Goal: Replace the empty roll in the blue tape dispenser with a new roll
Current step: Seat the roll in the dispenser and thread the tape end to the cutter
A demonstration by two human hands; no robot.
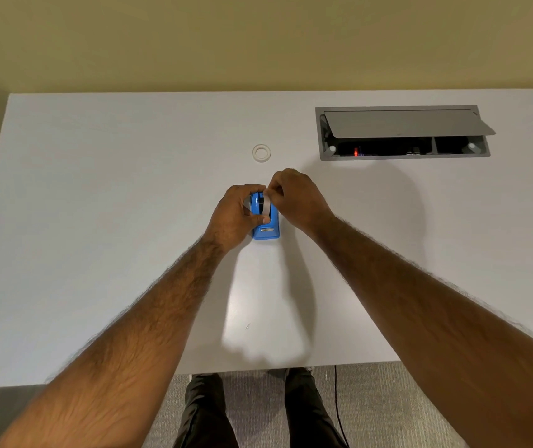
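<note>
You were mid-swap: your left hand (237, 215) gripped the blue tape dispenser (265, 221) on the tabletop (97, 189), your right hand (294, 197) pinched a roll (267, 203) at its cradle, another ring (261, 153) lay just beyond.

Head view, looking down, table (97, 221) near

The white desk (97, 221) lies bare from 6 through 11 o'clock of the blue dispenser (265, 227), open to any approach. Both hands crowd the dispenser: the left hand (236, 215) at 9 o'clock, the right hand (297, 198) at 2 o'clock. A small white ring (261, 153) sits at 12 o'clock. The open cable hatch (402, 132) blocks 2 o'clock, well apart.
</note>
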